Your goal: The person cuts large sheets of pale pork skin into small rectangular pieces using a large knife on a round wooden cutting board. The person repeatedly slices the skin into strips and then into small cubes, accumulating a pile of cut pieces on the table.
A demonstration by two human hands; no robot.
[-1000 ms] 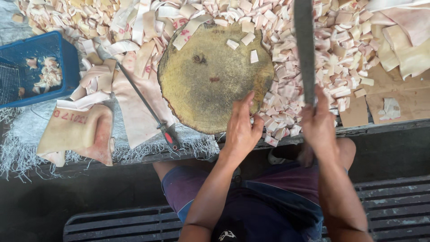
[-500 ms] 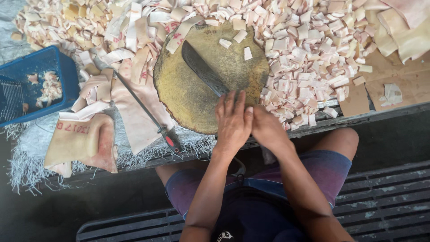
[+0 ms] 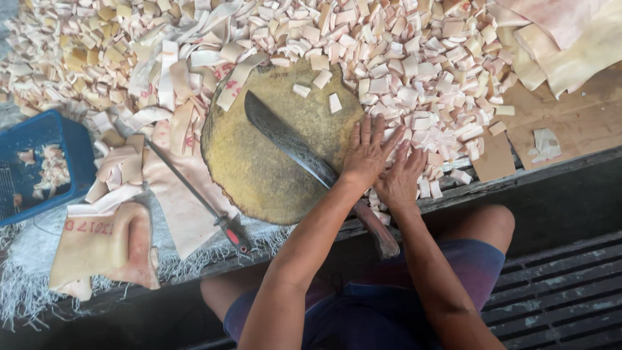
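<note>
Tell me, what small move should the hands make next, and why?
Probably sweep the cut pieces further right, off the round chopping block. Both the left hand and right hand lie flat at its right edge, and the cleaver lies unheld.

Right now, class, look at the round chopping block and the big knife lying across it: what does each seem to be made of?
Round chopping block: probably wood, a thick round slab with a worn, stained yellow-brown matt face.
Big knife: the blade looks like dark, dull metal, mottled rather than shiny; its handle looks reddish-brown, possibly wood. The left hand rests across it.
</note>
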